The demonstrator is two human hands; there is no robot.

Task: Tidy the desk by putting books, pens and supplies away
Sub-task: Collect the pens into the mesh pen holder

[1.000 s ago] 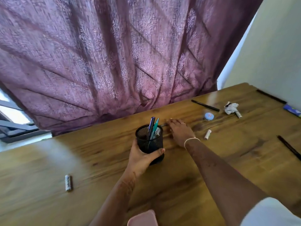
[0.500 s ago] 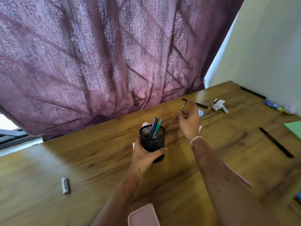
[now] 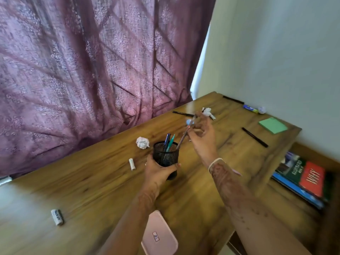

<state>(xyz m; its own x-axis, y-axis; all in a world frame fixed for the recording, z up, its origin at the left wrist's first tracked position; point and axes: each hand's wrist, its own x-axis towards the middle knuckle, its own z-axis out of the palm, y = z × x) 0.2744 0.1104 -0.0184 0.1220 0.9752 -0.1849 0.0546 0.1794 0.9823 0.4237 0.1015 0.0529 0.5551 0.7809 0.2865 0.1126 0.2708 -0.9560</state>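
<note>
My left hand point(image 3: 159, 171) grips a black mesh pen cup point(image 3: 166, 157) standing on the wooden desk point(image 3: 92, 181). A blue pen and a teal pen point(image 3: 170, 142) stick up from it. My right hand point(image 3: 201, 136) pinches a thin brown pencil point(image 3: 184, 134) whose lower tip is inside the cup's rim. Loose black pens lie at the far side point(image 3: 183, 113), at the right point(image 3: 254, 137) and by the wall point(image 3: 233, 99).
Two crumpled paper balls point(image 3: 142, 142) point(image 3: 206, 111), two white erasers point(image 3: 132, 164) point(image 3: 57, 217), a blue glue stick point(image 3: 250, 108), green sticky notes point(image 3: 272, 125) and a pink case point(image 3: 159, 234) lie on the desk. Books point(image 3: 301, 179) sit on a lower shelf at right. A purple curtain hangs behind.
My right hand picked the pencil off the desk, lifted it and brought its tip into the cup. The left hand kept hold of the cup. The view swung right.
</note>
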